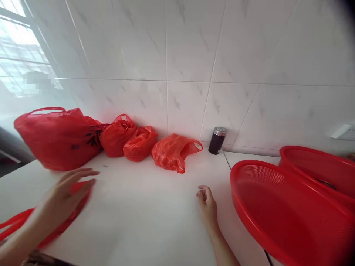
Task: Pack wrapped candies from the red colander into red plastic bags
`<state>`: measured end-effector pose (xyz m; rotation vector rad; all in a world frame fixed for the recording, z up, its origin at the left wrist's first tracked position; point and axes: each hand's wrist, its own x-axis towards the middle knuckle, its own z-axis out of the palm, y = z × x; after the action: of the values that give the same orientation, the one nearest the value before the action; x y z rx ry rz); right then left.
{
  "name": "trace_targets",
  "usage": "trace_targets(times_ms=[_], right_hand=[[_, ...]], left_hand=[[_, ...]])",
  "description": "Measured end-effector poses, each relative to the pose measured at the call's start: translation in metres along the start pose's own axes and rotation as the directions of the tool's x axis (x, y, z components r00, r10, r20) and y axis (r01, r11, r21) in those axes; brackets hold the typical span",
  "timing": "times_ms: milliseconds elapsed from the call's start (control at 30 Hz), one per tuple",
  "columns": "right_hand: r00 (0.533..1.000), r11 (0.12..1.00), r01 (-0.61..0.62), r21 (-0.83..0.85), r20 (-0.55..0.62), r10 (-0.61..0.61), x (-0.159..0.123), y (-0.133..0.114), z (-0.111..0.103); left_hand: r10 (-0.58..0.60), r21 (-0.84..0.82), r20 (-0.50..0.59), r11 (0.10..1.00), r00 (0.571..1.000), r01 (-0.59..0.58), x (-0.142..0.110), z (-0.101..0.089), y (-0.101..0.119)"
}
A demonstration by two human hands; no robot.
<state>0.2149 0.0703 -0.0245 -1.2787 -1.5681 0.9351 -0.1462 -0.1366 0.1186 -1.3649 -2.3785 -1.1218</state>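
My left hand [65,195] is blurred, with fingers spread, and lies over a flat red plastic bag [79,195] at the lower left of the white countertop [138,207]. My right hand [206,205] rests on the counter with loosely curled fingers and nothing visible in them. Nearest to it stands a crumpled orange-red plastic bag [173,152]. Further left, along the wall, sit two small tied red bags [118,136] [141,144] and a large full red bag [57,138] with black print.
A dark cylindrical canister with a metal lid [217,140] stands against the white tiled wall [166,55]. Two red plastic colanders [277,210] [316,170] lie at the right, one overlapping the other. A bright window [19,48] is at the upper left.
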Motion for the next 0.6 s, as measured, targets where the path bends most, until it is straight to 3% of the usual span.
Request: trace_targets(times_ms=[33,100,133,267,367,500,600], right_hand=[[1.000,1.000,0.013,0.004,0.002,-0.013,-0.001,0.000,0.000],[0.999,0.999,0.040,0.007,0.005,-0.040,-0.003,0.000,0.000],[0.999,0.999,0.053,0.006,0.004,-0.053,-0.004,0.000,0.000],[0.994,0.994,0.107,0.003,-0.016,-0.107,-0.004,0.005,0.005],[0.990,0.991,0.135,0.003,-0.031,-0.135,-0.002,0.009,0.009],[0.994,0.994,0.104,0.035,-0.028,-0.103,0.002,0.011,0.011],[0.996,0.992,0.074,0.098,-0.050,-0.069,0.012,0.005,0.003]], left_hand=[[0.028,-0.061,0.102,0.998,0.994,-0.022,0.006,0.018,0.017],[-0.021,-0.171,0.306,0.982,0.952,0.076,0.021,0.059,0.045],[-0.029,-0.205,0.358,0.973,0.933,0.109,0.031,0.081,0.056],[-0.084,-0.260,0.399,0.945,0.913,0.200,0.083,0.165,0.084],[-0.164,-0.282,0.375,0.917,0.912,0.281,0.116,0.212,0.093],[-0.212,-0.345,0.382,0.870,0.900,0.351,0.122,0.238,0.096],[-0.124,-0.437,0.441,0.835,0.889,0.334,0.098,0.228,0.095]])
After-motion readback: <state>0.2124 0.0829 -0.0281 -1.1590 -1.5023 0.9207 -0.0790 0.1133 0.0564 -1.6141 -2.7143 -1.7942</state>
